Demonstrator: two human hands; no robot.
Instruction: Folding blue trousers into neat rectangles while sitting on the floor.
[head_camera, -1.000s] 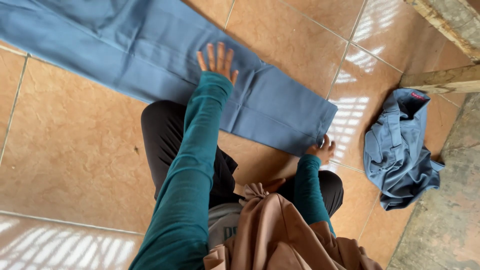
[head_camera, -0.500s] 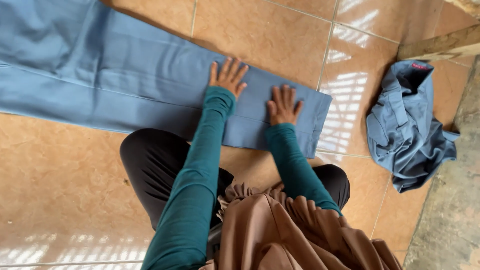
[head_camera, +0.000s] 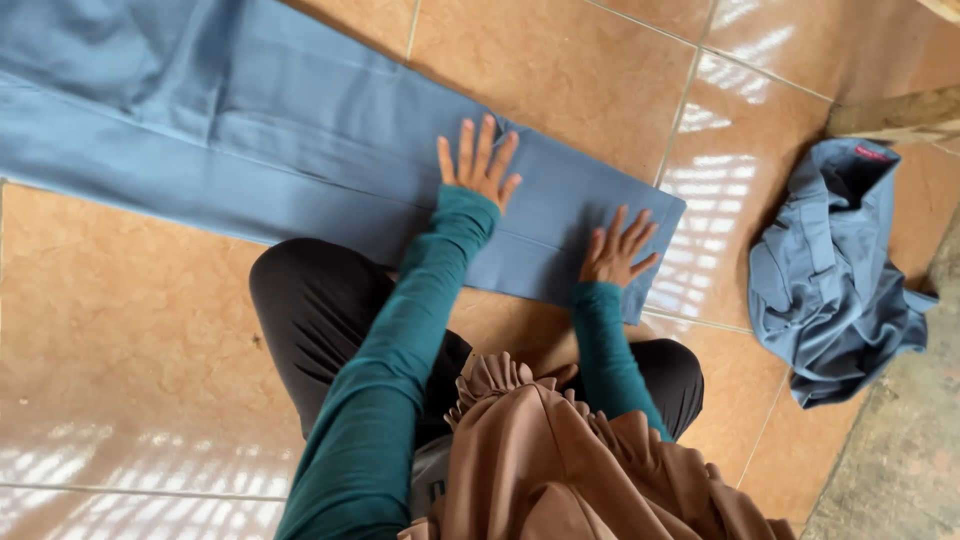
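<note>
A long pair of blue trousers (head_camera: 250, 130) lies flat on the orange tiled floor (head_camera: 110, 340), stretching from the upper left to its hem end near the middle right. My left hand (head_camera: 480, 165) presses flat on the trouser leg, fingers spread. Flat on the fabric near the hem end rests my right hand (head_camera: 617, 250), fingers also spread. Both arms wear teal sleeves. Neither hand grips anything.
A crumpled blue garment (head_camera: 835, 275) lies in a heap on the tiles at the right. A wooden piece (head_camera: 895, 115) sits at the upper right, and a rough grey concrete strip (head_camera: 900, 450) borders the lower right. My dark-trousered knees (head_camera: 320, 310) touch the floor below the trousers.
My right hand came off the hem edge and now lies flat on top of the trouser leg. My left hand stays pressed flat on the fabric, and the camera view has shifted.
</note>
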